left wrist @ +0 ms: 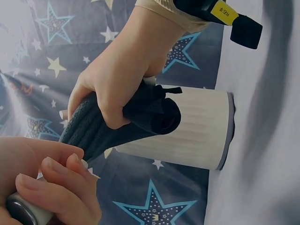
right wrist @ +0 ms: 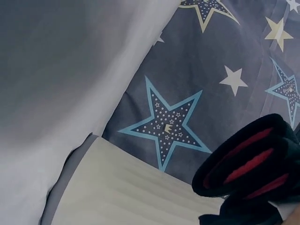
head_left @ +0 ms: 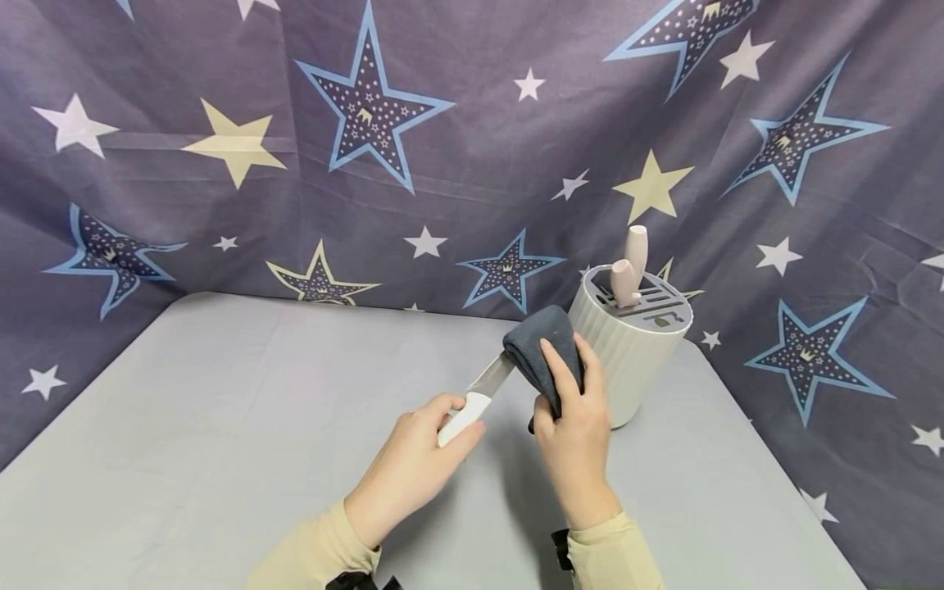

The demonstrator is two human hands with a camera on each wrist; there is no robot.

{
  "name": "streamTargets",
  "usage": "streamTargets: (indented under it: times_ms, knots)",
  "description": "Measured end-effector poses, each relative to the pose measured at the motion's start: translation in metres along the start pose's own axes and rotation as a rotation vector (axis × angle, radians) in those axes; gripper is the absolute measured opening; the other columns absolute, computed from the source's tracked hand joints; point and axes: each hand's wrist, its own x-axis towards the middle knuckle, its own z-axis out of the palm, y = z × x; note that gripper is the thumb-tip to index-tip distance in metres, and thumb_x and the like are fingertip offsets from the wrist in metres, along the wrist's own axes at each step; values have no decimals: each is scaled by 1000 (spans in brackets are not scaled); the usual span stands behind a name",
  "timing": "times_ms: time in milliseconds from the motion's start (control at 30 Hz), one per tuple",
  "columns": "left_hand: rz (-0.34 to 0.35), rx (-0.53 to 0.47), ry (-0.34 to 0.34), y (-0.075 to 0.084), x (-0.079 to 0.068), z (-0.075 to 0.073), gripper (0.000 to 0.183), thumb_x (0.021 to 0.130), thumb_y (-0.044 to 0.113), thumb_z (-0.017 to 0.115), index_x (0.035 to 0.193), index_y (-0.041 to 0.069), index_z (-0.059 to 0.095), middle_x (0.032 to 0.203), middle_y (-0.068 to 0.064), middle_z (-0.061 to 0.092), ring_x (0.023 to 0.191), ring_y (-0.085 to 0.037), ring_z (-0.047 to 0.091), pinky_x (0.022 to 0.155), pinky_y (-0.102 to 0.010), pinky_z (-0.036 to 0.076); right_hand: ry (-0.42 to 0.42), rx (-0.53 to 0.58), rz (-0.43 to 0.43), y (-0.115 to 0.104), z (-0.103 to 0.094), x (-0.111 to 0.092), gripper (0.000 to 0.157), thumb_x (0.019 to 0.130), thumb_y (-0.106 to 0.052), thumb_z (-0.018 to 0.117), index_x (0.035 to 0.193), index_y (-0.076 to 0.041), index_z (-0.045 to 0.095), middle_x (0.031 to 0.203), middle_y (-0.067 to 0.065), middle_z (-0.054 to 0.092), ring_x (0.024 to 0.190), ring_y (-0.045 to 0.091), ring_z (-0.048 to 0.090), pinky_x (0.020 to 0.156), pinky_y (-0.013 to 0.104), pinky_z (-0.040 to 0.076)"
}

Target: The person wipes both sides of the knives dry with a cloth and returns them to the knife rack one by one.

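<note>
In the head view, my left hand [head_left: 413, 459] grips the white handle of a knife [head_left: 465, 419], its blade pointing up and to the right. My right hand [head_left: 578, 430] holds a folded dark grey cloth [head_left: 542, 340] around the outer part of the blade, so the tip is hidden. The left wrist view shows the cloth [left wrist: 89, 126] draped in folds under the right hand [left wrist: 122, 70], beside the curled left fingers [left wrist: 61, 187]. Red shows inside the rolled cloth [right wrist: 248, 161] in the right wrist view.
Just behind and right of the cloth stands a ribbed cream knife block [head_left: 634, 369] with a slotted grey top. Two pale pink handles [head_left: 637, 250] stick up from it. A star-patterned curtain [head_left: 457, 197] hangs behind the light grey table [head_left: 221, 426].
</note>
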Motion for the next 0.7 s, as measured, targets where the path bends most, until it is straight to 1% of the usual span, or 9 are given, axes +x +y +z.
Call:
streamTargets:
  times_ms: [233,467,700]
  knots:
    - [9,8,22,-1,1,-1,22,91,22,67,109,8,66,76,1,63,63,-9,53,59,-24,44,-25,3,-29,-6,0,-2,75,66,15,62,131,-23,64,142,17,51,119,42,58,81,57,51]
    - [15,10,36,-3,2,-3,20,92,22,68,108,11,65,74,2,62,60,-9,50,56,-24,42,-21,-4,-67,-12,0,-2,73,64,13,62,127,-23,67,139,17,54,117,42,59,79,57,52]
    - [11,16,47,-3,4,-5,22,92,25,67,112,14,65,71,3,59,56,-9,47,52,-25,40,-41,-4,-101,-20,0,-4,72,63,13,64,125,-24,68,139,18,54,114,43,60,81,56,52]
